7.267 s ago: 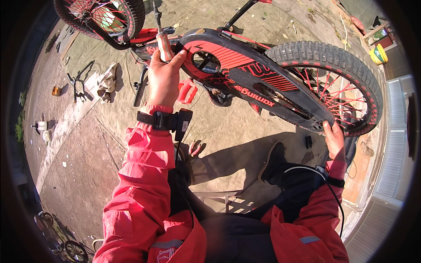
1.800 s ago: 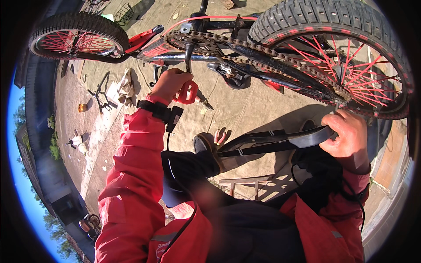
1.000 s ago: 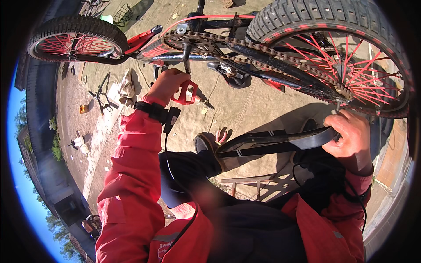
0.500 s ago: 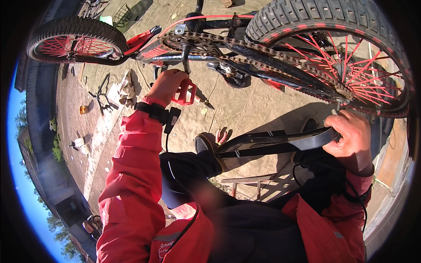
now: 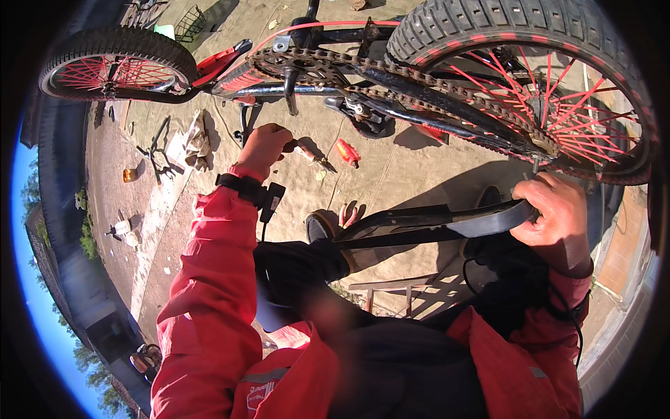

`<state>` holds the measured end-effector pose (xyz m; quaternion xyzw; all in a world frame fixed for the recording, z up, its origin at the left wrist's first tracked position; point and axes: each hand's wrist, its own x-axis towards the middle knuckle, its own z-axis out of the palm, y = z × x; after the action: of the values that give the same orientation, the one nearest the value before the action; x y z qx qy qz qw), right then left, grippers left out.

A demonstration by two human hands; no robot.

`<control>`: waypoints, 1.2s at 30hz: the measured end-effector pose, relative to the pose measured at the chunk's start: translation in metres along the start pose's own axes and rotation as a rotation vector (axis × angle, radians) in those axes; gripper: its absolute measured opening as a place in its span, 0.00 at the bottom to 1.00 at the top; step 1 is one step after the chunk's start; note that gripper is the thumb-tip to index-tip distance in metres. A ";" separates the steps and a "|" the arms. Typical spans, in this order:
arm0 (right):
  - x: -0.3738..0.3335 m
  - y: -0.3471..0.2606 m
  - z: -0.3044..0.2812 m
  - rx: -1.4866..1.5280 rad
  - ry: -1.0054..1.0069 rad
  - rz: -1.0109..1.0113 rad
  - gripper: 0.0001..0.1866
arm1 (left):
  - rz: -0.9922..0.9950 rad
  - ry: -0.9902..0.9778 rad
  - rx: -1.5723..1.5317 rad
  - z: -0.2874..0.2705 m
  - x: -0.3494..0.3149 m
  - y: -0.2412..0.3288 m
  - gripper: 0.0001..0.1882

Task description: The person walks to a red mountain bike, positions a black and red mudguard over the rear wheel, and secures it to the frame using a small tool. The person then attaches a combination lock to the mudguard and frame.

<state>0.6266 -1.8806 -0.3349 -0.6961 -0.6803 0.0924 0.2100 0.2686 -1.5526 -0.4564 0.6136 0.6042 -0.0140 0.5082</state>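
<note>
A bicycle with red spokes stands upside down before me. My left hand (image 5: 264,148) is below its bare crank arm (image 5: 290,92), apart from it. The fingers are bent and the thumb stands off them, with shadow between and nothing seen held. A red pedal (image 5: 347,153) is to the right of that hand; whether it lies on the ground or is in the air I cannot tell. My right hand (image 5: 556,211) is closed round the rounded end of a long black chain guard (image 5: 447,227), just under the rear axle (image 5: 536,165). The guard's far end reaches my shoe (image 5: 322,227).
The rusty chain (image 5: 426,82) runs from the chainring to the rear wheel (image 5: 586,115). On the ground are a pointed tool (image 5: 317,158), a pale cloth (image 5: 198,141), an amber jar (image 5: 130,174) and dark metal parts (image 5: 161,153). A wooden stool (image 5: 391,290) is between my legs.
The red pedal has left my left hand and is now farther right, below the bicycle. My left hand has drawn slightly down from the crank. The right hand keeps its hold, shifted slightly left.
</note>
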 end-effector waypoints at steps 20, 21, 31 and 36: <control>-0.008 0.006 0.008 0.245 0.087 0.369 0.14 | -0.050 -0.103 -0.319 -0.003 -0.053 -0.050 0.20; -0.009 0.004 0.008 0.234 0.106 0.376 0.14 | -0.041 -0.102 -0.362 -0.005 -0.056 -0.051 0.21; -0.007 -0.013 0.028 0.286 0.292 0.360 0.09 | -0.106 0.171 -0.554 -0.013 -0.059 -0.061 0.32; -0.013 -0.009 0.033 0.277 0.294 0.414 0.11 | 0.027 0.059 -0.780 -0.015 -0.053 -0.048 0.20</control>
<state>0.6041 -1.8883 -0.3624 -0.7907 -0.4670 0.1234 0.3762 0.2095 -1.5938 -0.4445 0.3821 0.5703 0.2410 0.6860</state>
